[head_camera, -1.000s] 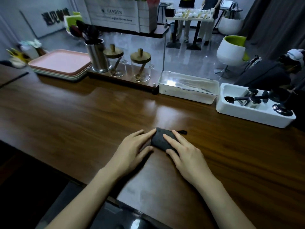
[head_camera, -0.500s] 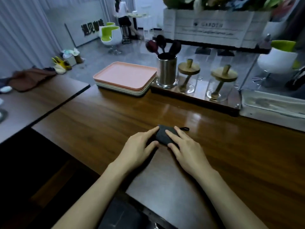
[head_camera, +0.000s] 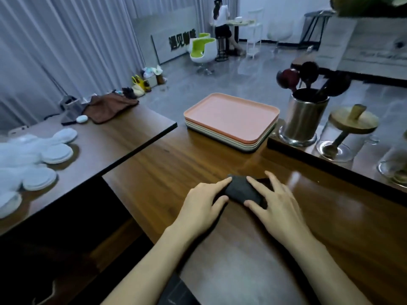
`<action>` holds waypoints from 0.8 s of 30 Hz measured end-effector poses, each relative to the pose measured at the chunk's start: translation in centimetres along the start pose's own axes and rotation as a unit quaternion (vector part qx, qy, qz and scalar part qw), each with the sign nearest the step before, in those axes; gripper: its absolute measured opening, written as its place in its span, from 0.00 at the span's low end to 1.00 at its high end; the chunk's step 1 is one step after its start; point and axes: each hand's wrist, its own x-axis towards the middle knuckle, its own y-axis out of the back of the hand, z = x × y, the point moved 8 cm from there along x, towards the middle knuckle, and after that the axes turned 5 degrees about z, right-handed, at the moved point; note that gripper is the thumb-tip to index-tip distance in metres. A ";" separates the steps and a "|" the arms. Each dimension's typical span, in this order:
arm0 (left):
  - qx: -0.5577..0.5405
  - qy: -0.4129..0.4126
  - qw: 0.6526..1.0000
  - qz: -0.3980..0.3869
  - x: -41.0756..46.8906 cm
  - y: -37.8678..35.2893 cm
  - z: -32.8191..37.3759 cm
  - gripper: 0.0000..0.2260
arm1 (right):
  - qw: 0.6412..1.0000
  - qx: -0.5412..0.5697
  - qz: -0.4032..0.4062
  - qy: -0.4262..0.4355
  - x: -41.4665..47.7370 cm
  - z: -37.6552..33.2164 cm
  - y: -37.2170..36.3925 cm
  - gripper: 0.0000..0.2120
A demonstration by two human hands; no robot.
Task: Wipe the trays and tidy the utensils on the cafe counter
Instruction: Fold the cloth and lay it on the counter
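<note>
Left hand and right hand rest nearly flat against the dark cloth on the counter, wiping apparently not yet begun; next, carry it to the stacked trays.

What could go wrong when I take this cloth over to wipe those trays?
The tray stack sits beside the steel utensil holder, top-heavy with spoons; lifting a tray might tip it. The glass jar next to it could follow. The left hand and right hand only rest on the folded cloth, so it may unfold when lifted.
</note>
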 end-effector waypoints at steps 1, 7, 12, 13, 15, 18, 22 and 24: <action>0.000 -0.003 1.000 -0.001 0.2 0.0 -0.1 0.24 | 1.000 -0.017 0.000 -0.017 0.1 0.4 0.2 0.30; -0.009 -0.031 0.999 -0.008 4.3 -0.3 -2.4 0.25 | 0.999 -0.003 -0.025 -0.048 3.1 -2.0 -1.9 0.29; -0.023 -0.058 0.998 -0.028 8.5 1.1 -6.7 0.25 | 0.996 0.024 -0.025 -0.083 6.9 -4.9 -3.9 0.32; -0.030 -0.065 0.997 -0.032 9.2 1.4 -7.6 0.24 | 0.996 0.025 -0.028 -0.084 7.5 -5.6 -4.4 0.32; -0.045 -0.074 0.995 -0.050 10.7 1.8 -9.0 0.24 | 0.996 0.017 -0.024 -0.088 8.6 -6.7 -5.2 0.32; -0.085 -0.081 0.991 -0.068 12.4 2.2 -10.3 0.23 | 0.993 0.057 0.005 -0.103 9.8 -7.4 -5.6 0.30; -0.163 -0.082 0.981 -0.059 14.0 3.6 -11.2 0.22 | 0.989 0.099 0.043 -0.101 11.1 -8.1 -4.9 0.28; -0.189 -0.091 0.977 -0.047 15.1 4.6 -11.1 0.22 | 0.987 0.114 0.065 -0.088 12.1 -8.2 -3.7 0.29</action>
